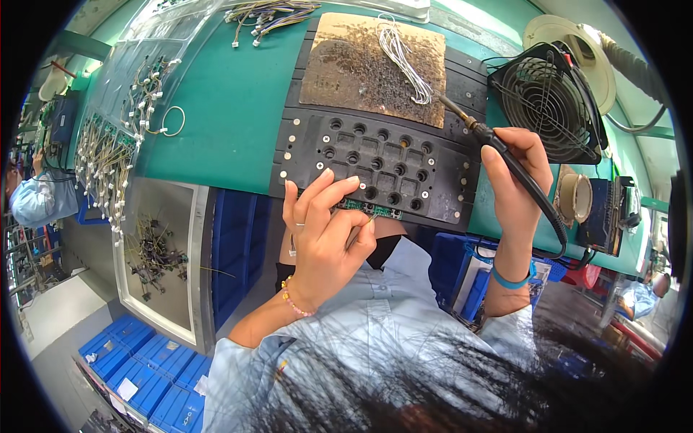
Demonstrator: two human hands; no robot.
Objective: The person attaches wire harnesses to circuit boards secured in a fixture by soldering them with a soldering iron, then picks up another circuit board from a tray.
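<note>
In my right hand [516, 173] is a soldering iron [518, 170] with a black handle, its tip pointing up and left beside a bundle of white wires [398, 58] on a burnt, stained cardboard sheet [339, 61]. My left hand [328, 234] is at the front edge of a black fixture block [307, 148] with rows of round pockets. Its thumb and index finger pinch together at a strip of small green circuit boards [386, 211]; what lies between them is too small to make out. Below that hand hangs a small white connector [292, 252].
A black fan [545, 105] with a wire guard stands at the right, near a roll of pale material [575, 196]. Cable harnesses [108, 159] hang at the left over a clear plastic sheet. More harnesses [271, 16] lie at the back. Blue bins [155, 368] stand lower left.
</note>
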